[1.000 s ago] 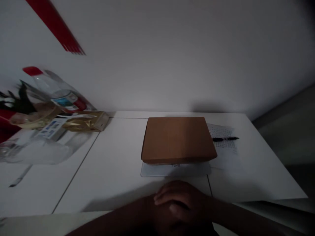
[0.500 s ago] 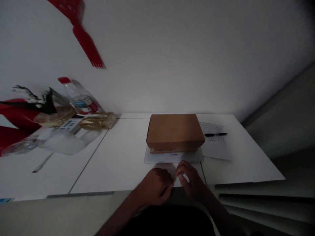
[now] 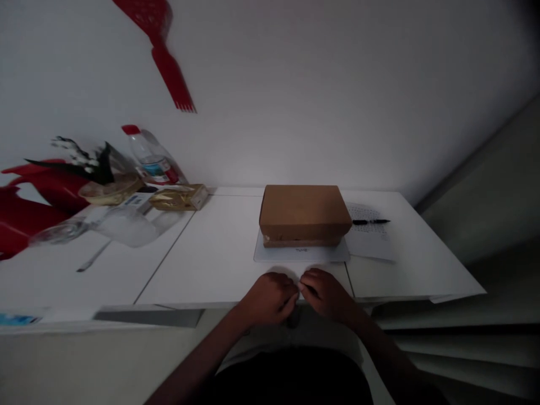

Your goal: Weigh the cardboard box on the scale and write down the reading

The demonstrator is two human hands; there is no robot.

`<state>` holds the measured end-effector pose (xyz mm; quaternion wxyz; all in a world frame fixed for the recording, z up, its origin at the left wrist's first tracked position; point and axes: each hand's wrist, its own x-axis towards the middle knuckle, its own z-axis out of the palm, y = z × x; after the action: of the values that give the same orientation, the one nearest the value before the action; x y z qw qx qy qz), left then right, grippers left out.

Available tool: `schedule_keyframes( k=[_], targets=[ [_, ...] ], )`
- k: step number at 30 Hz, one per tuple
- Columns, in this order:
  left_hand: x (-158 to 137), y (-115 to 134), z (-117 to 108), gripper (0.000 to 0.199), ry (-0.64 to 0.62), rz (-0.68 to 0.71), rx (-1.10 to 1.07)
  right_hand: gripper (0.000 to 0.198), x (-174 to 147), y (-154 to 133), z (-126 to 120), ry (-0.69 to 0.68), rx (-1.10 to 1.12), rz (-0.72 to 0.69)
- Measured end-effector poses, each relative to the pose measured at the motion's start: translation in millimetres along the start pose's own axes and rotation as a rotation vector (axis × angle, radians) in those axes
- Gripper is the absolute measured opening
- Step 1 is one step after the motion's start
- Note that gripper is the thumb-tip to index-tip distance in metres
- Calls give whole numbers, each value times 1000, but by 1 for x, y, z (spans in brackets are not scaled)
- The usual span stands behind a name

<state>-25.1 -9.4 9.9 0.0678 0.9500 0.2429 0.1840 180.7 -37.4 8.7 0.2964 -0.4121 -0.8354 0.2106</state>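
Nearest, at the tabletop [image 3: 211,264] front edge: left hand [image 3: 270,295] and right hand [image 3: 327,292], fingers curled, fingertips meeting, holding nothing discernible. Straight ahead, just beyond both, equally near to each: brown cardboard box [image 3: 304,212], closed, long axis left to right, resting on a white pad [image 3: 270,256] with faint lettering, unreadable. Right of it, printed sheet [image 3: 371,244] under a black pen [image 3: 371,222]. Far left: red-capped bottle [image 3: 147,157], label illegible.

Dim room: white table [image 3: 211,253] against bare white wall [image 3: 316,84].
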Motion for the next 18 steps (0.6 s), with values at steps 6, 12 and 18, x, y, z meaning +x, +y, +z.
schedule_keyframes(
  k=[6, 12, 18],
  targets=[
    [2, 1, 2, 20, 6, -11, 4, 23, 1, -2, -7, -101, -120, -54],
    [6, -2, -10, 26, 264, 60, -10, 18, 6, -16, -30, 83, -119, -95],
    [18, -18, -55, 27, 915, -188, -199, 14, 25, -14, -65, 788, -44, -50]
  ],
)
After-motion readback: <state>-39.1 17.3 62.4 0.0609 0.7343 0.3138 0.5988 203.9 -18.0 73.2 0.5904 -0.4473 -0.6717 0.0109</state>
